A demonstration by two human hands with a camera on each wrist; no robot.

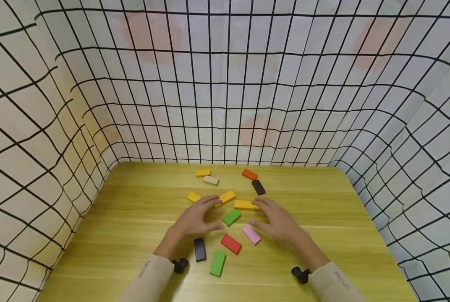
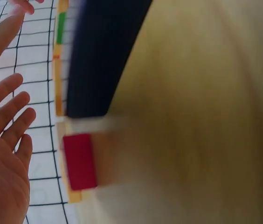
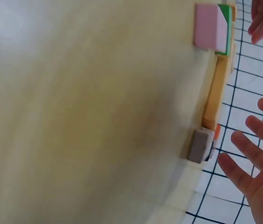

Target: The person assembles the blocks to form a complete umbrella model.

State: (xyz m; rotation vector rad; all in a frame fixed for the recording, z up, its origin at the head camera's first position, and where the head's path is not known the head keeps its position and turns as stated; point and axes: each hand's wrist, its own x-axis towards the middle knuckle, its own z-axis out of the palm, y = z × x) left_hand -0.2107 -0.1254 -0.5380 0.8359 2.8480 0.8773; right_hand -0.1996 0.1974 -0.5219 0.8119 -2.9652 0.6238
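Note:
Both hands hover over scattered flat blocks, holding nothing. My left hand has its fingers spread and relaxed, fingertips overlapping a yellow block in the head view. Another yellow block is partly behind it. Opposite, my right hand is loosely bent, its fingertips over the end of a longer yellow block. A green block lies between the hands. By the right thumb is a pink block. Nearer me are a red block, a dark block and a second green block.
Farther back lie a yellow block, a beige block, an orange block and a black block. The wooden table has black netting along its back and sides.

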